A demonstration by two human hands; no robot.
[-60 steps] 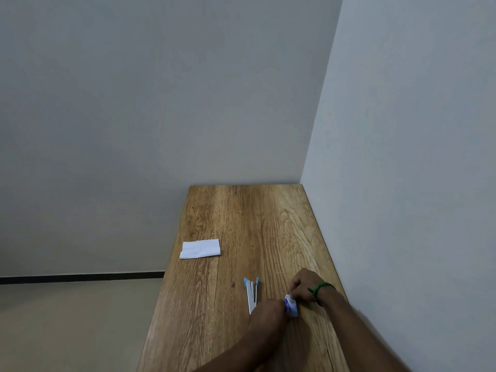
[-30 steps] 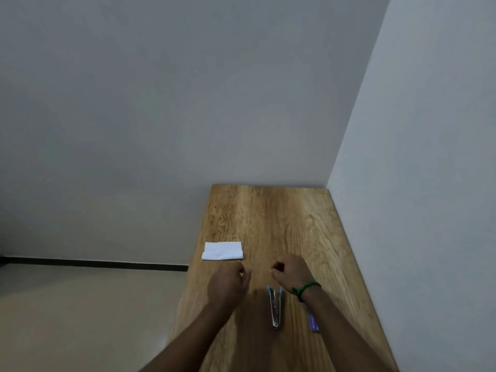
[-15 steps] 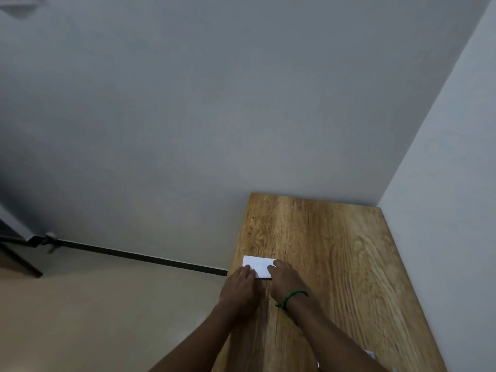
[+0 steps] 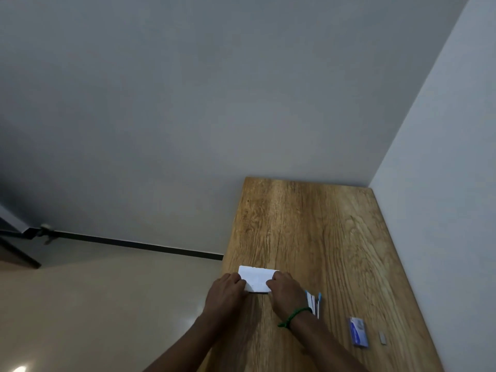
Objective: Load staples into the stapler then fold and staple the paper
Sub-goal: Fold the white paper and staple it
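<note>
Both hands, left hand (image 4: pixel 228 291) and right hand (image 4: pixel 285 289), press the small white folded paper (image 4: pixel 257 279) flat near the left edge of the wooden bench (image 4: pixel 322 224), fingers clamped over its ends. Folding seems underway; stapling remains. Right of the paper lie the blue-tipped metal stapler (image 4: pixel 314 303), seemingly open, and a blue staple box (image 4: pixel 358 331). Grey walls meet behind.

Wooden table (image 4: pixel 316 226) set in a corner of plain grey walls (image 4: pixel 214 103); beige glossy floor (image 4: pixel 94 304); dark skirting (image 4: pixel 139 245).
</note>
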